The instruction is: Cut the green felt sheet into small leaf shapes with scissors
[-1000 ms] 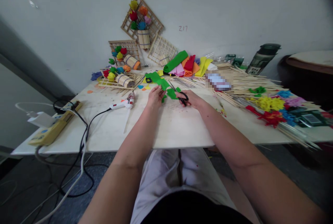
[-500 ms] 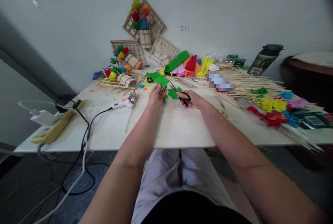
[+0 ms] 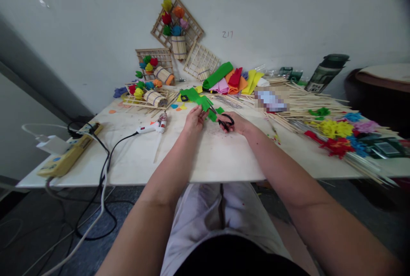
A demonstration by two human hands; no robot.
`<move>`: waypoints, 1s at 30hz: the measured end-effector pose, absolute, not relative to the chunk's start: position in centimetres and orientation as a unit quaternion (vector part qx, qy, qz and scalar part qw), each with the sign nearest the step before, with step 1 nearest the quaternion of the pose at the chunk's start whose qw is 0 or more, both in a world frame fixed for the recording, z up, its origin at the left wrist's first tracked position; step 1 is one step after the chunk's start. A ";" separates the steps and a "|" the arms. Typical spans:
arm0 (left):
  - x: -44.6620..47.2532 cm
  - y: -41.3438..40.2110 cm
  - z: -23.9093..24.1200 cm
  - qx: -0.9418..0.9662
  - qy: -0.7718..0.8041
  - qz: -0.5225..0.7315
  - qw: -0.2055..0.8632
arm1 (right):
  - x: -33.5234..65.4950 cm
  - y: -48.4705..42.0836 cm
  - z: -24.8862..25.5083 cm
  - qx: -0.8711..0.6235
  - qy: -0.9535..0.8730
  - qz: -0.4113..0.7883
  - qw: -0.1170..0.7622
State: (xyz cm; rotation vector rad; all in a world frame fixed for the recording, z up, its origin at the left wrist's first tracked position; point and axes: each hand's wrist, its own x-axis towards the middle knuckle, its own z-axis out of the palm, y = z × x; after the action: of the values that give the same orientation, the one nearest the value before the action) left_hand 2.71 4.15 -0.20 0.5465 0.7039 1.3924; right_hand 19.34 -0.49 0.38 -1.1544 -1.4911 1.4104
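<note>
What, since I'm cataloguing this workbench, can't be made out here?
All in the head view:
Scissors: blade tips too small to tell whether they are cutting the green paper.
Pixelated object: details hidden by pixel blocks.
Bottle: label too small to read.
Power strip: some of its top covered by the charger.
White cable: cut off by the bottom edge.

Open near, crowded beyond

Bodyward of the fingers point(image 3: 199, 113), the white tabletop point(image 3: 224, 160) lies open between the forearms point(image 3: 173, 165). Left of the fingers, a white pistol-shaped glue gun point(image 3: 157, 127) obstructs — right and beyond, thin pale wooden sticks point(image 3: 301, 106) block passage.
</note>
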 end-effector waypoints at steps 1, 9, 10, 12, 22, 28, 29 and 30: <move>2.8 4.1 -0.2 0.244 0.315 0.618 0.678 | 19.3 -0.5 0.4 -0.452 -0.582 0.555 0.386; 3.1 4.2 -0.6 0.245 0.299 0.615 0.688 | 18.9 -0.8 0.5 -0.462 -0.564 0.556 0.400; 3.1 4.3 -0.7 0.246 0.297 0.614 0.689 | 18.8 -0.8 0.5 -0.463 -0.563 0.555 0.400; 3.2 4.4 -0.8 0.247 0.293 0.613 0.691 | 18.7 -0.8 0.5 -0.467 -0.560 0.555 0.400; 3.2 4.8 -1.3 0.237 0.289 0.619 0.691 | 18.4 -0.9 1.0 -0.491 -0.546 0.553 0.393; 3.1 5.0 -1.3 0.236 0.288 0.619 0.692 | 18.2 -1.3 1.4 -0.495 -0.528 0.562 0.401; 3.0 5.0 -1.3 0.236 0.289 0.619 0.691 | 18.1 -1.3 1.5 -0.495 -0.524 0.563 0.403; 3.0 5.0 -1.3 0.237 0.290 0.619 0.691 | 18.1 -1.3 1.5 -0.496 -0.520 0.564 0.406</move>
State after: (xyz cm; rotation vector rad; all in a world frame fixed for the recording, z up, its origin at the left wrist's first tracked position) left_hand 3.04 4.98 -1.26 0.5289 0.6473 1.3836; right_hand 18.05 -1.34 1.52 -1.2525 -1.3125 1.4241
